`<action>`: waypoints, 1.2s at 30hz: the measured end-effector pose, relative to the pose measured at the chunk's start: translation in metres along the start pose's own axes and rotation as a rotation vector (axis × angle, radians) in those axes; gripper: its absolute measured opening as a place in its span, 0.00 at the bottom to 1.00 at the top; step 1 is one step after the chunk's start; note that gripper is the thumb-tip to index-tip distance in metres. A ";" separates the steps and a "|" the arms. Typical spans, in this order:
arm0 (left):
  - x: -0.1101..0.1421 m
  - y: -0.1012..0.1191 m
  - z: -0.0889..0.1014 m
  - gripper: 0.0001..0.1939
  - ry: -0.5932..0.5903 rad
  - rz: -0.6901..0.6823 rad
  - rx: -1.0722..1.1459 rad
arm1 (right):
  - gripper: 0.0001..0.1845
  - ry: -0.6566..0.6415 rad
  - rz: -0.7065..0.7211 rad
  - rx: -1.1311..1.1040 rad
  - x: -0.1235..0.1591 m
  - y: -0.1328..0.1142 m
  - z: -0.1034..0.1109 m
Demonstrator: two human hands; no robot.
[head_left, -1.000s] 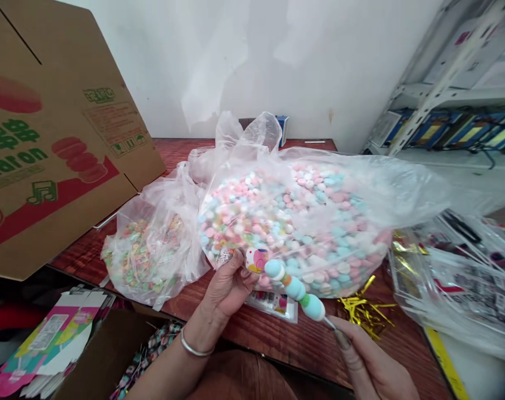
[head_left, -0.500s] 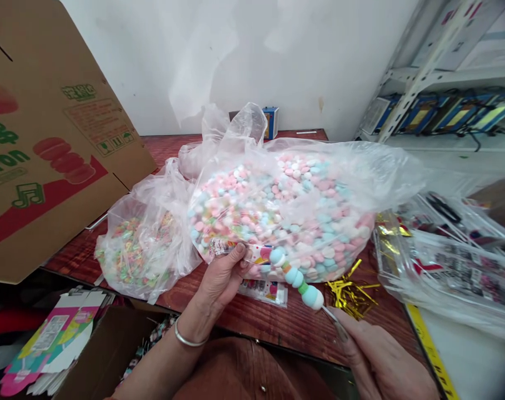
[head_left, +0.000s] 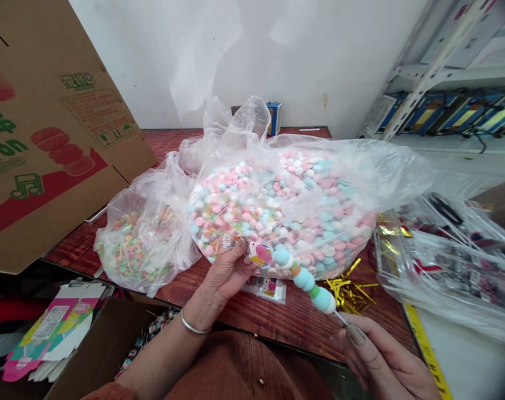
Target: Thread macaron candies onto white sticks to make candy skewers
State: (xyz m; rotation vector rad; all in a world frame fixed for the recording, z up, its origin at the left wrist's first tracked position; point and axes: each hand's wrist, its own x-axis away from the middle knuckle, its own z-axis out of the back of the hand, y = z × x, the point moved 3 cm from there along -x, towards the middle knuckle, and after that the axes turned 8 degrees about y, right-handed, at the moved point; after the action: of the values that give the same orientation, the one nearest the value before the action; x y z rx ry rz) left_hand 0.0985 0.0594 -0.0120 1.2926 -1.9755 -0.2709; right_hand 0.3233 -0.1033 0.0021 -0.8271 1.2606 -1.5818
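Note:
My left hand (head_left: 231,272) pinches a small clear printed wrapper bag (head_left: 260,254) between thumb and fingers. In my right hand (head_left: 383,353) is the thin white stick of a candy skewer (head_left: 304,279), tilted with its top up and to the left. Pale blue and white puffy candies are threaded on it, with small orange and green pieces between them. The skewer's top candy is close to the wrapper's right end; whether it touches I cannot tell. Behind both hands lies a large clear bag of pink, blue and white candies (head_left: 327,222).
A smaller bag of orange and green candies (head_left: 138,250) sits at left, beside a big cardboard box (head_left: 69,139). Gold twist ties (head_left: 350,291) and another wrapper (head_left: 269,290) lie on the red-brown table (head_left: 277,328). Packed plastic sleeves (head_left: 456,266) are at right, folded cartons (head_left: 52,328) lower left.
The wrapper's right end has tipped down and looks wider. The skewer has shifted slightly right and down with my right hand. Both hands keep their holds.

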 end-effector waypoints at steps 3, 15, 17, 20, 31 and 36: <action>-0.001 -0.001 0.001 0.19 0.013 0.008 0.021 | 0.24 0.013 -0.124 -0.129 0.001 0.005 -0.004; 0.000 -0.002 0.000 0.20 -0.016 0.021 0.004 | 0.18 -0.091 -0.051 0.039 0.000 0.002 -0.004; 0.000 -0.003 -0.001 0.19 -0.032 0.000 0.000 | 0.15 -0.080 0.114 0.141 -0.003 -0.006 -0.002; 0.002 -0.002 -0.006 0.18 -0.067 -0.028 -0.052 | 0.14 -0.012 0.405 0.294 -0.006 -0.021 0.000; 0.020 -0.012 -0.046 0.10 -0.076 -0.023 0.099 | 0.12 0.000 0.064 0.069 0.003 -0.004 -0.026; 0.020 -0.023 -0.057 0.09 -0.081 -0.006 0.159 | 0.21 -0.217 -0.630 -0.738 0.015 0.004 -0.075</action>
State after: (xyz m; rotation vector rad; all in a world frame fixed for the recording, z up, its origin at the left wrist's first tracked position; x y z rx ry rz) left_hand 0.1496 0.0435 0.0245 1.4077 -2.0969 -0.1743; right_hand 0.2512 -0.0918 -0.0214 -1.9588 1.5219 -1.4054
